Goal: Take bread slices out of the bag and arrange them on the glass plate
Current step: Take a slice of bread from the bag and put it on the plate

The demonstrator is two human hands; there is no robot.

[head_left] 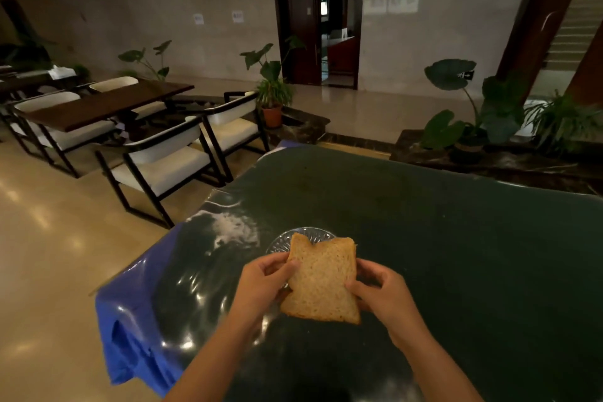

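A brown bread slice (321,281) is held above the table between both hands. My left hand (262,284) pinches its left edge, my right hand (383,292) grips its right edge. Just beyond the slice lies the glass plate (287,240), its near part hidden behind the bread. What shows of the plate is bare. No bread bag is in view.
The table (456,254) carries a dark green glossy cover over a blue cloth (130,320) that hangs at the left edge. A white smear (233,228) lies left of the plate. Chairs (169,166), a wooden table and potted plants (272,98) stand farther back.
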